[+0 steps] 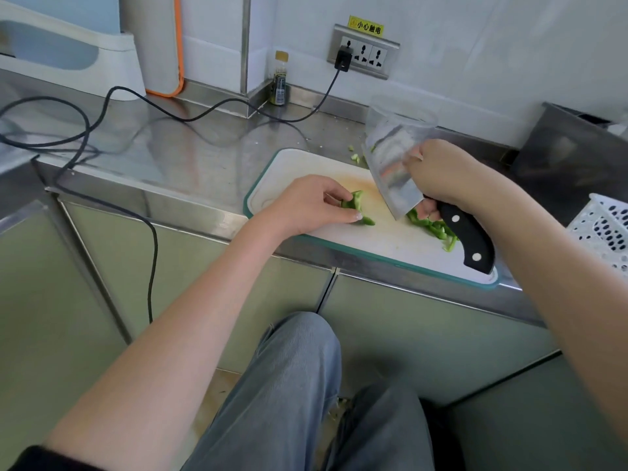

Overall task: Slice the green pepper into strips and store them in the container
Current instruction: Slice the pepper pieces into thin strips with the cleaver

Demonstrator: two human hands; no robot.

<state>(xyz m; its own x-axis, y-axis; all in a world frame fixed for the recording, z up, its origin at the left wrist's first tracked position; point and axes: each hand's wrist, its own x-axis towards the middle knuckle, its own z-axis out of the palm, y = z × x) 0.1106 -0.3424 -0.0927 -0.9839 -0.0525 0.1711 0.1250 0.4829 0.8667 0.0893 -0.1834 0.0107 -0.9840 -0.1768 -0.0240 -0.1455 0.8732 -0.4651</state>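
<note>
A white cutting board point(306, 164) with a teal rim lies on the steel counter. My left hand point(306, 205) pinches a piece of green pepper point(355, 202) on the board's left part. My right hand point(441, 175) grips a cleaver point(390, 171) by its black handle point(469, 236), blade lifted and tilted above the board. A pile of cut green pepper strips point(438, 229) lies under the handle. A clear plastic container point(397, 120) stands behind the blade, partly hidden by it.
A black cable point(142, 96) runs from a wall socket point(363, 51) across the counter. A small bottle point(280, 79) stands in the corner. A white perforated basket point(601, 226) sits at the right, a dark steel box point(571, 144) behind it. Pepper scraps point(355, 157) lie beyond the board.
</note>
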